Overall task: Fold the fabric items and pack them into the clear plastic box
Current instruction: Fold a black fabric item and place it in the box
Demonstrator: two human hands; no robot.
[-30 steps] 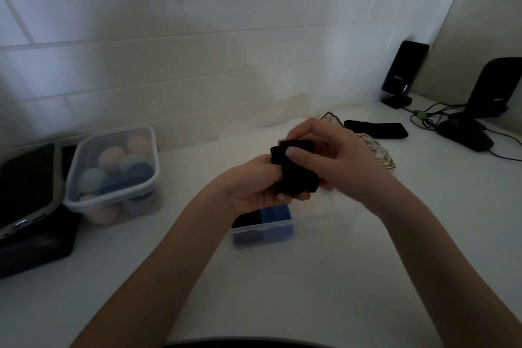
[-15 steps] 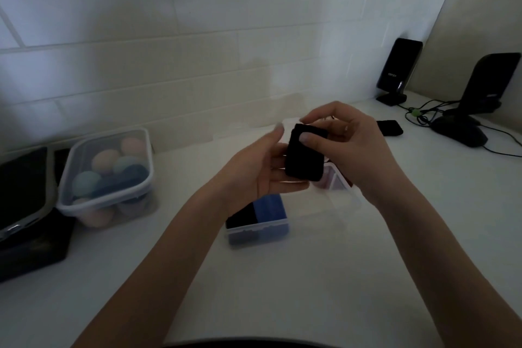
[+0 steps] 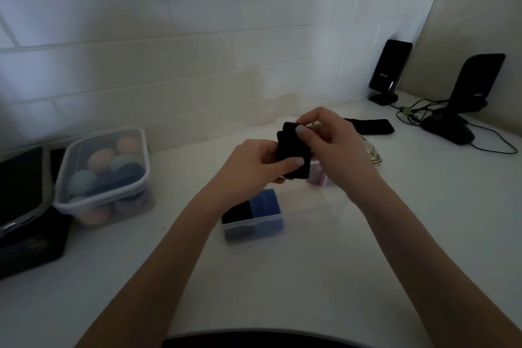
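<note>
A folded black fabric piece (image 3: 291, 150) is held above the white counter between both hands. My left hand (image 3: 254, 169) pinches its lower edge with thumb on top. My right hand (image 3: 330, 144) pinches its upper right edge. Below stands the clear plastic box (image 3: 310, 212), open, with a black folded item (image 3: 236, 210) and a blue folded item (image 3: 265, 202) at its left end and a reddish item (image 3: 317, 175) at the far end. Another black fabric strip (image 3: 372, 126) lies on the counter behind my right hand, beside a pale patterned fabric (image 3: 371, 154).
A lidded tub of coloured balls (image 3: 104, 175) stands at left, next to a dark case (image 3: 22, 206). Two black devices on stands (image 3: 389, 70) (image 3: 474, 79), a mouse (image 3: 449, 130) and cables occupy the back right corner. A tiled wall runs along the back.
My left hand, open beside the black piece half a second ago, now pinches it with its thumb. My right hand keeps its grip; the piece stays above the box.
</note>
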